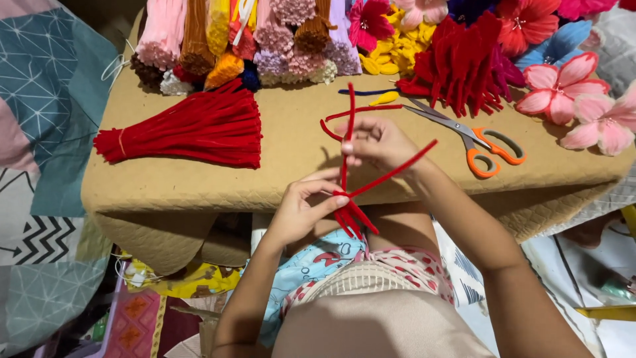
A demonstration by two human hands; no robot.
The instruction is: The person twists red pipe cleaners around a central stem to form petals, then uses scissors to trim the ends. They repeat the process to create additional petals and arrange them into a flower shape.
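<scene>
so the tan quilted board has a red pipe cleaner bundle at left, mixed coloured bundles along the top, orange-handled scissors at right, and pink flowers at upper right.

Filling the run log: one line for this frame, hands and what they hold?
left hand: pinches red pipe cleaners at crossing | right hand: holds upper stems | scissors: on tan board, untouched
</scene>
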